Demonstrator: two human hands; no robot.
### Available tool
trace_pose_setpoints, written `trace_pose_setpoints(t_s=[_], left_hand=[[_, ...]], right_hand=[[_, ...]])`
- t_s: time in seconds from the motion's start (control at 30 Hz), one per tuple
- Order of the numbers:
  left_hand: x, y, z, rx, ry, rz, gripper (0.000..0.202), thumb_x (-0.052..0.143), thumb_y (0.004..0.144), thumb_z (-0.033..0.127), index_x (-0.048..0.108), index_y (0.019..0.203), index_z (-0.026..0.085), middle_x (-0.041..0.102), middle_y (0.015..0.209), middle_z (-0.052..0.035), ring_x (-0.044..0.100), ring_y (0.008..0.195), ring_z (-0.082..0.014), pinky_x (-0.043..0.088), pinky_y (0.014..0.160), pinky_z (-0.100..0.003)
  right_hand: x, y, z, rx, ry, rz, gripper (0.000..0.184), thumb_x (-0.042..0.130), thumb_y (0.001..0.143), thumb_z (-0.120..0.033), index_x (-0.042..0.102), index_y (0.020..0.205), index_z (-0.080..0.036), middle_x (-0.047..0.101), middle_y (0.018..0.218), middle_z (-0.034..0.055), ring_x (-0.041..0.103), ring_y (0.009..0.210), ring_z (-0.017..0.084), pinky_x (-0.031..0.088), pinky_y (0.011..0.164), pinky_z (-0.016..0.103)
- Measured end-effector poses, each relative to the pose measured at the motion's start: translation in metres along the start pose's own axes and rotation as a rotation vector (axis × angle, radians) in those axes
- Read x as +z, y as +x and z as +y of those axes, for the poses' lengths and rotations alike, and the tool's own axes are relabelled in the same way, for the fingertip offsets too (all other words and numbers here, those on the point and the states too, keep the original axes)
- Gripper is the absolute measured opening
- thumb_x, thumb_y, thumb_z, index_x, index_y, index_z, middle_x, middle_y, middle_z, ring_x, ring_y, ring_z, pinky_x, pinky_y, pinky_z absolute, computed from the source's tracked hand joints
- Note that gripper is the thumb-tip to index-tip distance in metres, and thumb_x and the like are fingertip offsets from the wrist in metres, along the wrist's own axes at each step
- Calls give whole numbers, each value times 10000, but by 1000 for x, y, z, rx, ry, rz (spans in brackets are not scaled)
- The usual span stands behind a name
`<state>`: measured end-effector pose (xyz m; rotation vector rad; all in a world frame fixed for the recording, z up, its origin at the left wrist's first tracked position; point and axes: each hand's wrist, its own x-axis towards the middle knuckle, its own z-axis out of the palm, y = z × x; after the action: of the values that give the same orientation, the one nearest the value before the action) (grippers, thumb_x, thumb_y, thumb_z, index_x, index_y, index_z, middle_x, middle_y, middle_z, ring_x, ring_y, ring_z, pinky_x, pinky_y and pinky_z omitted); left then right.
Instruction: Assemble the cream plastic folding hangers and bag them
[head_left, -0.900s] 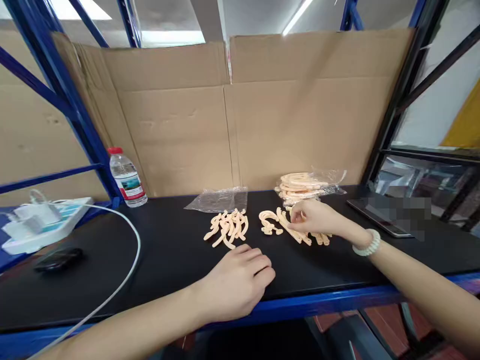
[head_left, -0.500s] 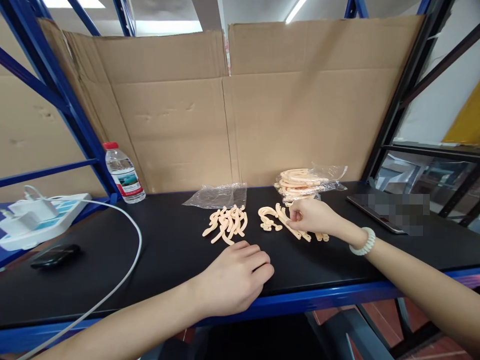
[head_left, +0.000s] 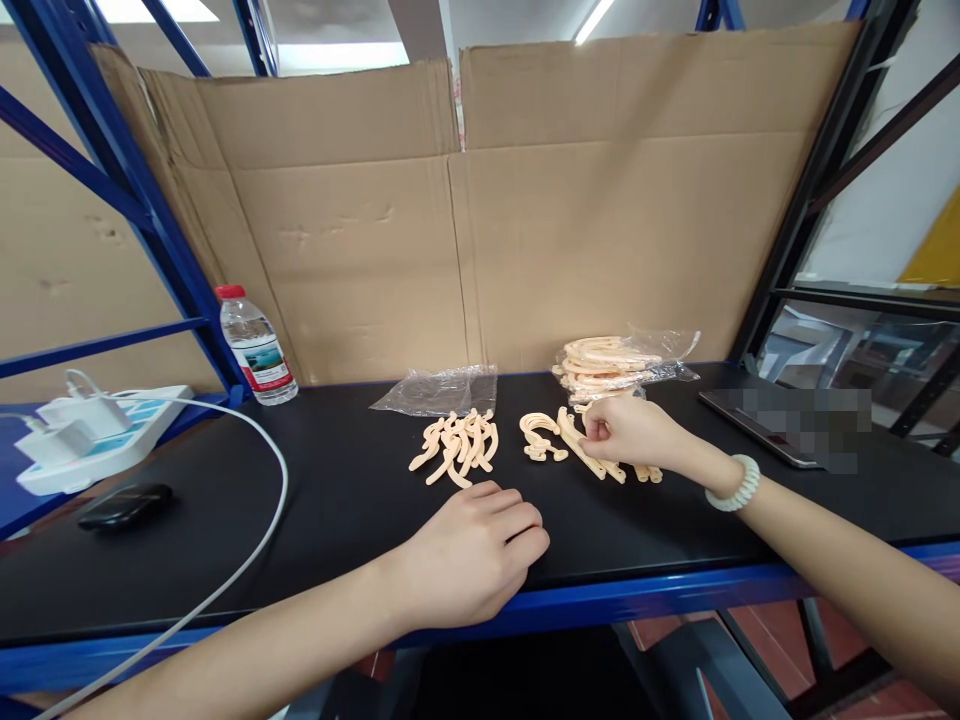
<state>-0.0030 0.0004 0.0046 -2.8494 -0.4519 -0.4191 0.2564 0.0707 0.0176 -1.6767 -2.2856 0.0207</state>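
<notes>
My right hand (head_left: 628,432), with its fingertips pinched together, is down on a group of long, slightly curved beige plastic pieces (head_left: 574,432). The fingers seem to grip one of them, though the hand hides part of the group. Just left of it lie bent beige pieces (head_left: 538,436), one arched like a hook. My left hand (head_left: 484,555) rests at the table's front edge, fingers curled in and nothing visible in them. Beyond its knuckles spreads a loose pile of short curved beige pieces (head_left: 459,445).
Behind the piles lie a flat clear plastic bag (head_left: 442,390) and a bag of stacked beige pieces (head_left: 604,365). A dark tablet-like device (head_left: 757,428) sits at right. At left are a water bottle (head_left: 259,350), a power strip (head_left: 142,435), a black mouse (head_left: 124,507) and a white cable (head_left: 255,550).
The view has shifted slightly. Both hands hold nearly the same places, the right still pinching among the long beige pieces.
</notes>
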Motion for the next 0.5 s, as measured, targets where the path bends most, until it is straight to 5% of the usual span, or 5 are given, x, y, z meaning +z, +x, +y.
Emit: trace_pose_setpoints(t_s=[0.5], left_hand=[[-3,-3,-12,-127,-292,38,193,468,887,125,626,992,164,695,907,-49,630,803,-172,488,725,-291]], right_hand=[[3,3,5,-45,141,81,148,611,683,-225,558,547,-199,614,555,-9,534,530,137,325,494,251]])
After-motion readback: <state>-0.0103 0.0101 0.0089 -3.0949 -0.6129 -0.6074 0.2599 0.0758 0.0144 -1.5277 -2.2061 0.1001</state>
